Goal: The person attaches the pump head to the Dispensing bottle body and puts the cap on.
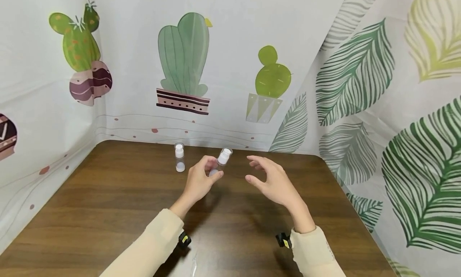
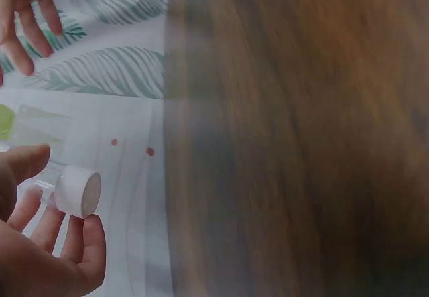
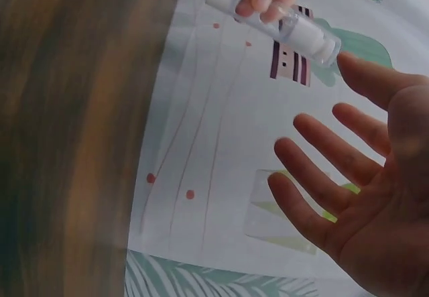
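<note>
Between its thumb and fingers my left hand (image 1: pixel 200 180) holds a small clear pump bottle (image 1: pixel 225 156) with a white pump and a white base, tilted above the table. The bottle's white base (image 2: pixel 79 191) shows in the left wrist view, and its whole length appears in the right wrist view, capped end pointing toward my right hand. My right hand (image 1: pixel 275 182) hovers to the right of the bottle, fingers spread and holding nothing. A second similar bottle (image 1: pixel 179 157) stands upright on the table, left of my left hand.
The brown wooden table (image 1: pixel 119 213) runs back to a white cloth backdrop (image 1: pixel 230 69) printed with cacti. Another cloth with leaf prints (image 1: pixel 360 73) hangs along the right side.
</note>
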### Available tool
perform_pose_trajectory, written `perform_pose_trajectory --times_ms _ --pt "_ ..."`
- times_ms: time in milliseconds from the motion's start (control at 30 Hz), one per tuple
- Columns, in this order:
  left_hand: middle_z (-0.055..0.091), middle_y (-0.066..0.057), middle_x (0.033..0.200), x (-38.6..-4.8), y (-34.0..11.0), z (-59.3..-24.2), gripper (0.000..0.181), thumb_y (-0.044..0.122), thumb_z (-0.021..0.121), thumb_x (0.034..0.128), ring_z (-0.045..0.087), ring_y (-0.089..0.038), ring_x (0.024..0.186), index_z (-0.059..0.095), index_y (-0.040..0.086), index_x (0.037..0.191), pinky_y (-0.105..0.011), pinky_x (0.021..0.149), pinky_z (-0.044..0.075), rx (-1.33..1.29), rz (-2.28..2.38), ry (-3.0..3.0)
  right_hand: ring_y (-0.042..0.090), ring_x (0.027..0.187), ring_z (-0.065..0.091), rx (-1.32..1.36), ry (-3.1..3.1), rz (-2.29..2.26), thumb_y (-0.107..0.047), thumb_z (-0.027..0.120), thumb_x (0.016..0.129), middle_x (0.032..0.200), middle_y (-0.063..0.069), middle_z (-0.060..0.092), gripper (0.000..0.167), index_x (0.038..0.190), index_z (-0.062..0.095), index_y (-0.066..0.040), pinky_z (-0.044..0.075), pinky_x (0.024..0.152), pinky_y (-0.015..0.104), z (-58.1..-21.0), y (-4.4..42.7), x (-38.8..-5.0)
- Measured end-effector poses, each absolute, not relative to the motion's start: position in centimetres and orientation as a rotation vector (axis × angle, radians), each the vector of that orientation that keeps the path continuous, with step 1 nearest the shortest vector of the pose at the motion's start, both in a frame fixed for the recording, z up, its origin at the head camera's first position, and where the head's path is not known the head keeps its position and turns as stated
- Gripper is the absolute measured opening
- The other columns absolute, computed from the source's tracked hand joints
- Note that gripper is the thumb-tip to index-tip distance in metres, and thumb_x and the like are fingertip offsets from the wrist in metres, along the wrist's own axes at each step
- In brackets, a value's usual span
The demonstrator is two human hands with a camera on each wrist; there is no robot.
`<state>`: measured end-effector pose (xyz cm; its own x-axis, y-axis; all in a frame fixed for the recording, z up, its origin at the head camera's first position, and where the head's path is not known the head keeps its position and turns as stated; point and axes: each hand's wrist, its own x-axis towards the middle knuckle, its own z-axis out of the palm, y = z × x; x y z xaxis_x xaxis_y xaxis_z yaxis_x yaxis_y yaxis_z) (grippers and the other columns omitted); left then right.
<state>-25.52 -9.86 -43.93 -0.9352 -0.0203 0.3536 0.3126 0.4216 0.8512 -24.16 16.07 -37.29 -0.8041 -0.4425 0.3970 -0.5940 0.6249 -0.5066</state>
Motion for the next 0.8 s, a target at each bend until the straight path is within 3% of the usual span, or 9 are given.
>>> perform_pose_trajectory --times_ms 233,467,800 --pt "0.076 -0.01 0.119 -27.8 -10.0 -44.3 0.041 0.018 0.084 0.0919 0.071 -0.029 0.111 0.061 0.011 0.126 -0.048 0.097 0.055 -0.211 -1.468 -2.442 0.025 0.121 0.066 0.786 -2.634 0.793 -0.029 0.082 0.095 0.126 0.0 0.071 0.055 0.145 0.062 -0.021 0.052 0.103 0.051 -38.0 16.0 -23.9" --pt "0.075 -0.01 0.122 -29.8 -9.8 -44.6 0.043 0.021 0.083 0.093 0.067 -0.03 0.11 0.059 0.011 0.128 -0.049 0.096 0.052 -0.168 -1.399 -2.509 0.025 0.132 0.061 0.757 -2.615 0.708 -0.03 0.083 0.094 0.138 -0.002 0.067 0.054 0.144 0.064 -0.019 0.052 0.104 0.053 -38.6 16.6 -23.3" --pt "0.075 -0.014 0.123 -31.7 -10.2 -46.1 0.042 0.016 0.083 0.0919 0.068 -0.032 0.113 0.057 0.009 0.124 -0.051 0.099 0.05 -0.074 -1.343 -2.577 0.028 0.131 0.06 0.766 -2.615 0.675 -0.031 0.083 0.094 0.14 -0.001 0.066 0.055 0.145 0.063 -0.02 0.053 0.102 0.055 -39.4 17.1 -22.9"
